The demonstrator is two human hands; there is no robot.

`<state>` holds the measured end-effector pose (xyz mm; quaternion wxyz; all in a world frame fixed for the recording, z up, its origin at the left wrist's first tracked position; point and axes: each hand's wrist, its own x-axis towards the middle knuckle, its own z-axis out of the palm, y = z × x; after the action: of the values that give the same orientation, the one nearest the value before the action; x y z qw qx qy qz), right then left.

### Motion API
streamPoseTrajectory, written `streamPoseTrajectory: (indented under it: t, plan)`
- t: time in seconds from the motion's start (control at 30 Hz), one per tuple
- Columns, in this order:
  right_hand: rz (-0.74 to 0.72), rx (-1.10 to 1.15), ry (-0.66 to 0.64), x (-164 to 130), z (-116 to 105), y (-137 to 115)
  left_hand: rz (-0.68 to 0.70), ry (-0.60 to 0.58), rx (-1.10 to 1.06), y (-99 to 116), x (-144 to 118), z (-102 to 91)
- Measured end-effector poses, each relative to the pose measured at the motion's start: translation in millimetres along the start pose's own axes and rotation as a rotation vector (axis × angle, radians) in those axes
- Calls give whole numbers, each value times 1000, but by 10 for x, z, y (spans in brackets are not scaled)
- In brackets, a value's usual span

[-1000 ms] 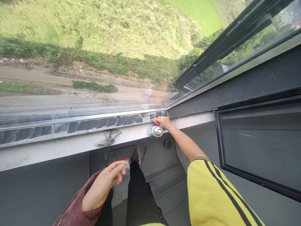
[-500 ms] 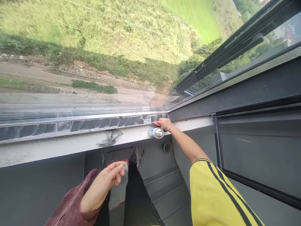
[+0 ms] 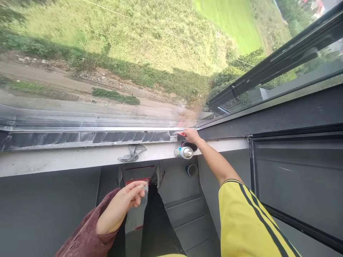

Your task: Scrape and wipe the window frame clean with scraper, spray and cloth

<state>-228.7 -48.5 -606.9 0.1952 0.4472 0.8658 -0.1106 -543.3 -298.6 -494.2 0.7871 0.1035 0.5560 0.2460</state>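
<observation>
Head view shows your right hand (image 3: pixel 191 136) stretched out to the corner of the window track, fingers curled around a small red flat-bladed tool (image 3: pixel 182 134). Only a sliver of that tool shows past your fingertips; its shape and its working edge are hidden by the hand, and its reflection smears pink on the glass just above. Your left hand (image 3: pixel 122 205) hangs low near your lap, thumb and forefinger pinched on something small and pale (image 3: pixel 145 187) that is too tiny to identify. Its wrist sits in a maroon knit sleeve (image 3: pixel 85 237).

Just below your right fingers a silver metal spray can with a blue label (image 3: pixel 183 152) lies on its side on the white painted sill (image 3: pixel 66 162), with a dark round brush-like object (image 3: pixel 189 145) between can and hand, half covered by your wrist. Further left of those fingers a crumpled grey mesh rag (image 3: pixel 133 153) rests on the sill. Below the can, a dark round cup (image 3: pixel 192 170) stands on the grey floor; its contents cannot be made out.

Beyond your fingertips runs the dusty dark window track (image 3: pixel 88 137), smeared white. Outside the glass lie a dirt road and grassy slope. A dark-framed grey panel (image 3: pixel 300 178) fills the wall to the right, cut off at the edge.
</observation>
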Motion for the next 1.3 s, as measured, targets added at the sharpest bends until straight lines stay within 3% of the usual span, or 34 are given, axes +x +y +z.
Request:
streamPoseTrajectory:
  t: [0.13, 0.37, 0.57, 0.8, 1.03, 1.2, 1.3]
  plan:
    - [-88, -61, -95, 198, -52, -172, -1, 17, -17, -52, 5, -45]
    - [-172, -76, -204, 171, -88, -237, 19, 24, -26, -1, -39, -60]
    - [-107, -101, -99, 198, -73, -262, 19, 42, -35, 7, -76, -123]
    - [-241, -123, -236, 109, -52, -220, 16, 51, -53, -31, -39, -127]
    - [-213, -130, -153, 198, -85, -201, 11, 27, -49, -84, 0, -98]
    - [-308, -150, -270, 80, -101, -152, 7, 44, -64, -95, -2, -80]
    - [-244, -150, -244, 110, -137, -150, 13, 28, -60, -114, -5, -72]
